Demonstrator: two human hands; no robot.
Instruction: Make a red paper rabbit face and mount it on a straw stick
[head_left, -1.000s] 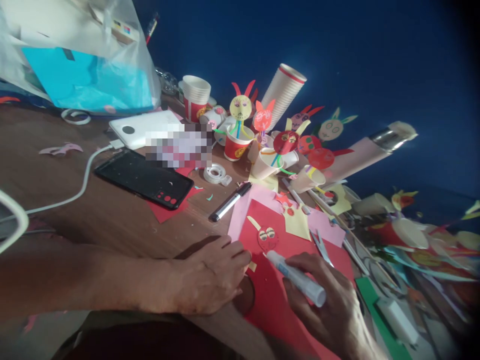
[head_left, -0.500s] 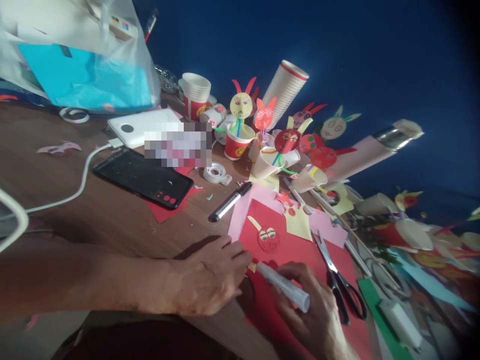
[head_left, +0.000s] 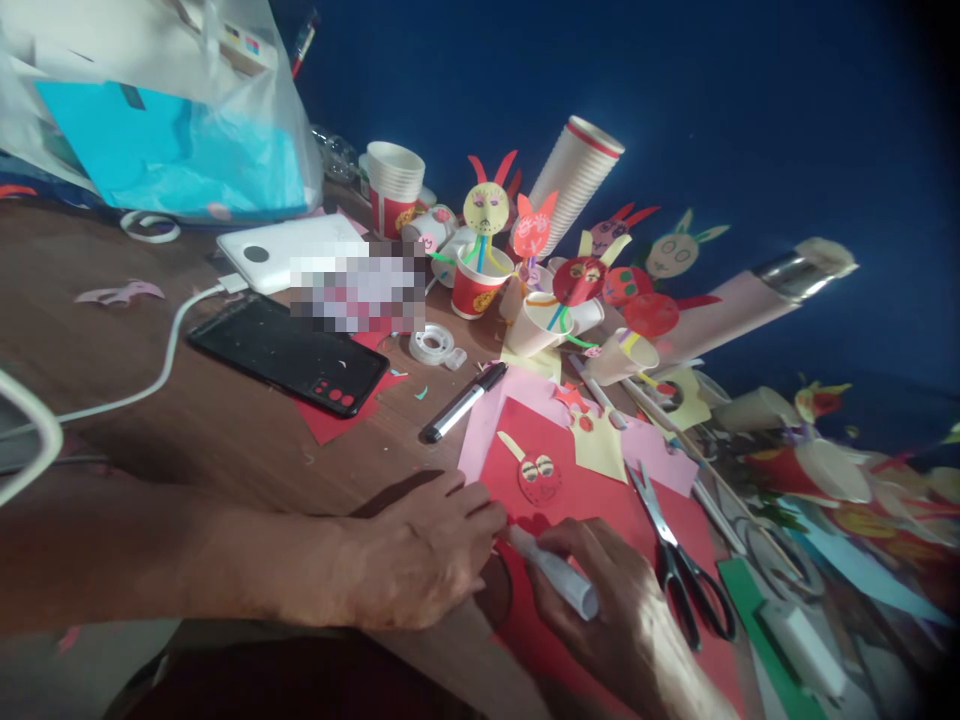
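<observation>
My right hand [head_left: 600, 600] is wrapped round a translucent white glue tube [head_left: 559, 575], its narrow tip pointing left at my left fingertips. My left hand [head_left: 431, 550] has its fingers curled and pinched together beside that tip; the small piece of paper they pinch is hidden now. Both hands are low over a red paper sheet [head_left: 555, 440] with a round hole cut near its left edge. Just above the tube lies a red paper face [head_left: 538, 478] with cream eyes and one cream ear. Black-handled scissors [head_left: 675, 560] rest open to the right.
A black marker [head_left: 465, 402], a tape roll [head_left: 433, 344] and a dark phone [head_left: 289, 352] lie further back. Paper cups [head_left: 540, 325] holding paper-faced figures stand behind the sheet. A pink flask [head_left: 720, 310] leans at the right. A white power bank [head_left: 274, 252] has a cable attached.
The glue tube has shifted slightly left, its tip now closer to my left fingertips. The small cream paper piece between them is no longer visible. My left hand stays almost still.
</observation>
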